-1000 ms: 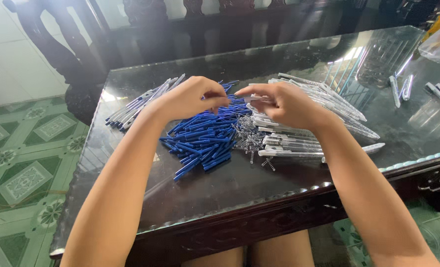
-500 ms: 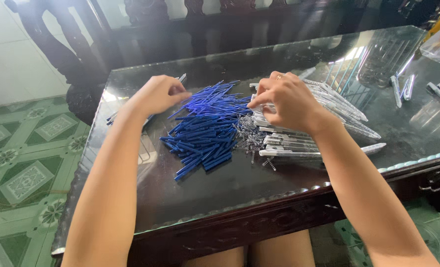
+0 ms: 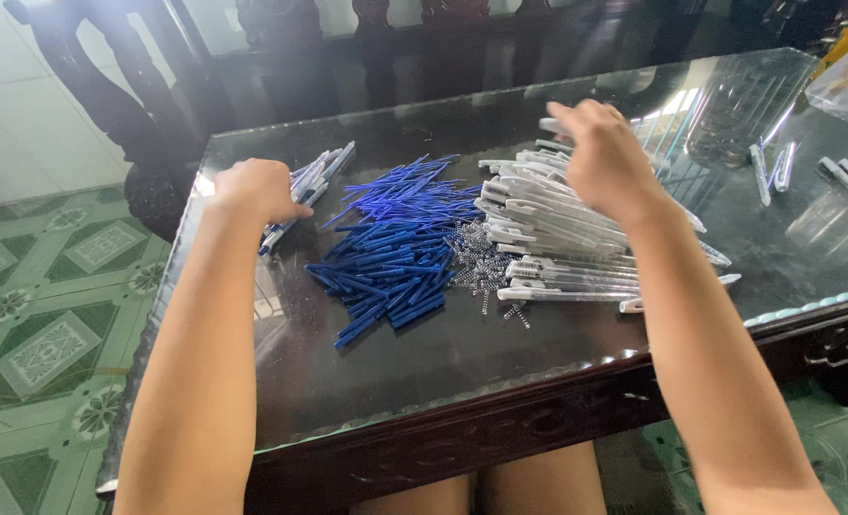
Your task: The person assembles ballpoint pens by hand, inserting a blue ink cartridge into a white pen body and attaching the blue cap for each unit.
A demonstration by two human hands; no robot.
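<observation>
Home room: carved wooden chairs (image 3: pixel 138 105), patterned floor tiles (image 3: pixel 42 324)

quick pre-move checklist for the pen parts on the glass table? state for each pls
1. Left hand at the finished pens, far left pile: ok.
2. Right hand over the clear barrels: ok.
3. What either hand grips: cannot tell, fingers curl away from the camera.
4. Blue refills piled between the hands, untouched: ok.
5. Springs heaped, one or two stray toward the near edge: not ok.
6. Glass tabletop bare near the person: ok.
</observation>
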